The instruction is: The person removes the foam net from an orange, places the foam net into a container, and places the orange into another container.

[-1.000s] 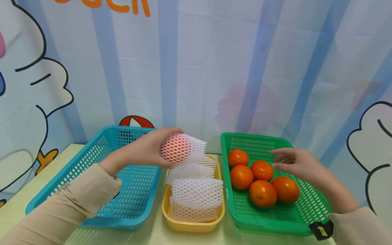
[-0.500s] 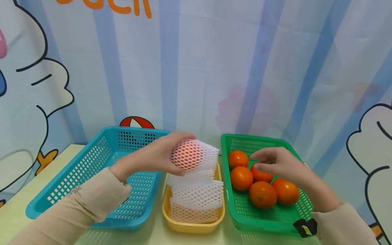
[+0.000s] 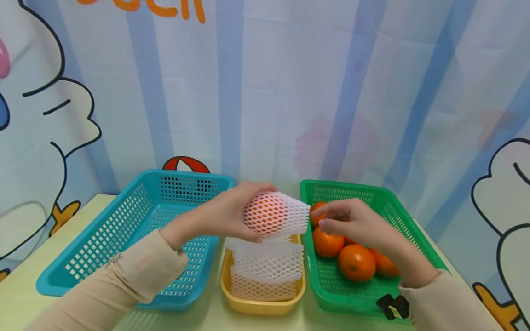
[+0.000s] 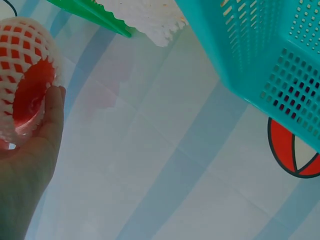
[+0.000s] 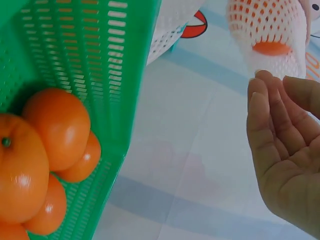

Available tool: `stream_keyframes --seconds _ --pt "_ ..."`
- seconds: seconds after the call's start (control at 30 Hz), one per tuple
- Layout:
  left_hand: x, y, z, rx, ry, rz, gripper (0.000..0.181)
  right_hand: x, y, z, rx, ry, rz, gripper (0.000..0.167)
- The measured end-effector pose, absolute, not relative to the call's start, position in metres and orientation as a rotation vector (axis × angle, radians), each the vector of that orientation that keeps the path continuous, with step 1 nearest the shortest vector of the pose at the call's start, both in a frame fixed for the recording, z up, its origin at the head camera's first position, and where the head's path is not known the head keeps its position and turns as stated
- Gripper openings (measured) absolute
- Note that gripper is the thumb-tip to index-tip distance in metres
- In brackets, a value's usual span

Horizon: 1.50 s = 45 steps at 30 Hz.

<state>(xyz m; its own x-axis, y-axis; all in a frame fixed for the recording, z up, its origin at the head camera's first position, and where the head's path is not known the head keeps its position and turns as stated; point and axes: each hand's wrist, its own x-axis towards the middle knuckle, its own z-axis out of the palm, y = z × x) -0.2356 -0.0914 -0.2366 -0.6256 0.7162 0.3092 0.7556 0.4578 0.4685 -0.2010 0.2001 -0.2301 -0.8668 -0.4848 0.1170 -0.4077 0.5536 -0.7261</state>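
My left hand (image 3: 236, 209) grips an orange (image 3: 265, 215) inside a white foam net sleeve (image 3: 296, 216), above the yellow tray. The sleeve's loose end points right, toward my right hand. In the left wrist view, bare orange skin (image 4: 32, 92) shows through an opening in the net beside the thumb. My right hand (image 3: 360, 225) hovers over the green basket's left part with fingers slightly bent and nothing in them. Its fingertips (image 5: 262, 75) are close to the sleeve's end; whether they touch it I cannot tell.
Several bare oranges (image 3: 357, 263) lie in the green basket (image 3: 339, 303) on the right. More foam sleeves (image 3: 267, 262) lie in the yellow tray (image 3: 262, 307) in the middle. A blue basket (image 3: 182, 264) stands left, partly behind my left arm. A printed curtain (image 3: 265, 92) hangs behind.
My left hand has carried the netted orange to the right, from the blue basket's edge to over the tray. My right hand has moved left across the green basket toward the sleeve's end.
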Motion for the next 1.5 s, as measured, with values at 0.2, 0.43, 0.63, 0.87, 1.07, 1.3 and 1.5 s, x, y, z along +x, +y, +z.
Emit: stream_keyframes --seconds 0.2,0.43,0.63,0.87,1.07,1.3,1.5 --pt "-0.235 -0.085 -0.239 -1.352 -2.602 -0.934 0.083 -0.201 0.190 -0.233 -0.841 2.585 -1.344 0.028" --pt "-0.235 -0.082 -0.240 -1.368 -2.571 -0.976 0.084 -0.203 0.179 -0.240 -0.769 2.553 -1.555 0.035" --pt "-0.232 -0.077 -0.241 -1.354 -2.542 -1.049 0.085 -0.205 0.170 -0.243 -0.733 2.496 -1.715 0.039" --pt "-0.229 -0.073 -0.239 -1.310 -2.472 -1.095 0.084 -0.205 0.166 -0.243 -0.679 2.451 -1.798 0.044" --pt "-0.227 -0.068 -0.237 -1.298 -2.424 -1.126 0.087 -0.207 0.161 -0.245 -0.743 2.415 -1.794 0.056" --pt "-0.221 -0.060 -0.237 -1.272 -2.409 -1.111 0.090 -0.208 0.153 -0.246 -0.795 2.377 -1.833 0.064" --pt "-0.218 -0.054 -0.238 -1.267 -2.393 -1.114 0.095 -0.207 0.147 -0.244 -0.748 2.319 -1.886 0.073"
